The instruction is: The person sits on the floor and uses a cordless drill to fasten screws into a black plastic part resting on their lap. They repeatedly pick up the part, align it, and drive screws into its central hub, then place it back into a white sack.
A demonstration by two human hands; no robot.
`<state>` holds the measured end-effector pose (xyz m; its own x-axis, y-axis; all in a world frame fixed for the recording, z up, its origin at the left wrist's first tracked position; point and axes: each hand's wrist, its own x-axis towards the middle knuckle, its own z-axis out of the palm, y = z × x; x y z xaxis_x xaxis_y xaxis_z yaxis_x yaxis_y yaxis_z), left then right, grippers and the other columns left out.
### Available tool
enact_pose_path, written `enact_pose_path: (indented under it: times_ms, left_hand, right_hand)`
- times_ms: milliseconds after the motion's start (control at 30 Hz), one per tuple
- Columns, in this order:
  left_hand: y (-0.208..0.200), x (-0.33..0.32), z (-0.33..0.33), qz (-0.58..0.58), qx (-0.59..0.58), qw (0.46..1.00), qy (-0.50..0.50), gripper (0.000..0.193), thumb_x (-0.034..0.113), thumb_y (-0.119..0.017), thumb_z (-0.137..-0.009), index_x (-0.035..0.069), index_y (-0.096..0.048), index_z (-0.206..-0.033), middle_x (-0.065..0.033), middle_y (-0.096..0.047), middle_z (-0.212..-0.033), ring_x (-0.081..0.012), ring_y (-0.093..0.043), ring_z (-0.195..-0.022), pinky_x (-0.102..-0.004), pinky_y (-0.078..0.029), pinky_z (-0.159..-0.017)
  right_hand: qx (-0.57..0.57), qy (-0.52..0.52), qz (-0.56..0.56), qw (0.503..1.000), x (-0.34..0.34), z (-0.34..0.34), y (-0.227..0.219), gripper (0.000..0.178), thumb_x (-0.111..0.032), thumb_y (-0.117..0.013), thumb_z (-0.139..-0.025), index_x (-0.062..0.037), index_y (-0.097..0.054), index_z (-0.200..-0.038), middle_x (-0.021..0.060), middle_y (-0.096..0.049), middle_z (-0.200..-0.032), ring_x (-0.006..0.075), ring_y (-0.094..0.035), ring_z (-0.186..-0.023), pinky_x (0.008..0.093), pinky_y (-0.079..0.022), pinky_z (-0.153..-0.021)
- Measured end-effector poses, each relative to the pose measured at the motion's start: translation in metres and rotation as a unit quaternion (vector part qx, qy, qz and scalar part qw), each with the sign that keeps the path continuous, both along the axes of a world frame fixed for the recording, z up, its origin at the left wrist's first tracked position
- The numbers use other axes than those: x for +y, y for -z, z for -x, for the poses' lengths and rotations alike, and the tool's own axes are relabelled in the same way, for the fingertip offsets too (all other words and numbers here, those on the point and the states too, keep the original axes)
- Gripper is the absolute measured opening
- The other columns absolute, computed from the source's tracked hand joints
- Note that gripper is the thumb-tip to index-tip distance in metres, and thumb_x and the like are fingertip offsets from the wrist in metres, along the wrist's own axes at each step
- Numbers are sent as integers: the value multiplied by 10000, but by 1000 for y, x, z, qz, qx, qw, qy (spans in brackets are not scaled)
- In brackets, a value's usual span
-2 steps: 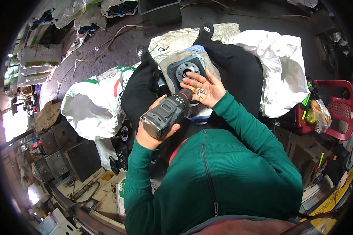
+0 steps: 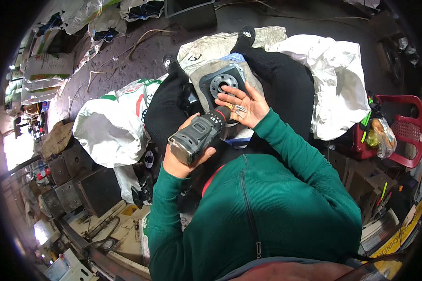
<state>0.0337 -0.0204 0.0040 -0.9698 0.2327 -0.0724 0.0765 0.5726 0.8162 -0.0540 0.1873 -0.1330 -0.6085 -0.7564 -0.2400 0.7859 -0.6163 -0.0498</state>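
Observation:
A black and grey cordless drill is in my left hand, its fingers wrapped round the body. The chuck end points up and right, close to my right fingers. Cupped palm up, my right hand holds several thin silver screws, its fingers loosely apart. Just beyond those fingertips is a dark square plate with a round metal flange ringed with holes. The plate rests on a grey pad between my legs. My right fingers cover part of the flange, and the drill's tip is partly hidden.
White sacks lie beside my left leg, and another white sack beside my right. A red plastic chair with a bagged item stands at the right. Dark metal blocks sit at the lower left. A grey bin is at the far side.

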Motion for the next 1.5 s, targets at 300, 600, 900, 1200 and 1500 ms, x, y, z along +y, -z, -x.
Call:
enact_pose_path:
  times_ms: [300,600,900,1200,1500]
  left_hand:
    - [-5,-4,7,-3,-17,1000,1,745,260,-798,-693,-24,-436,-1278,-155,-534,-1242,-240,-533,-1129,-343,-404,-967]
    - [-8,-14,0,-58,-89,992,-61,775,277,-793,-712,-22,-405,-1312,-116,-586,-1124,-186,-598,-954,-315,-470,-849]
    - [-13,-18,2,-82,-116,988,-55,732,195,-785,-711,-18,-416,-1306,-104,-617,-1029,-175,-634,-821,-306,-505,-779]
    - [-18,-16,13,100,14,988,112,613,214,-804,-666,45,-533,-1189,-152,-499,-1281,-296,-551,-1106,-361,-448,-935]
    - [-16,-13,15,62,-61,995,49,658,216,-804,-667,31,-503,-1223,-148,-497,-1291,-283,-553,-1114,-346,-454,-930]
  right_hand:
    - [3,-5,-10,1000,6,7,15,520,-393,-387,-967,3,-425,-1303,189,-549,-1203,289,-545,-1134,402,-548,-844]
    - [45,-23,-98,994,7,2,18,283,-133,-562,-910,10,-545,-1154,63,-625,-929,130,-643,-863,249,-587,-696]
    - [130,-99,-154,974,22,12,13,252,-137,-585,-895,10,-566,-1099,51,-619,-901,101,-635,-769,224,-575,-666]
    - [148,-246,-169,943,31,22,24,183,-153,-575,-903,10,-601,-981,16,-619,-713,58,-586,-513,145,-493,-478]
    - [161,-227,-156,948,26,26,34,220,-177,-583,-903,4,-599,-1027,11,-615,-756,42,-583,-586,139,-491,-473]
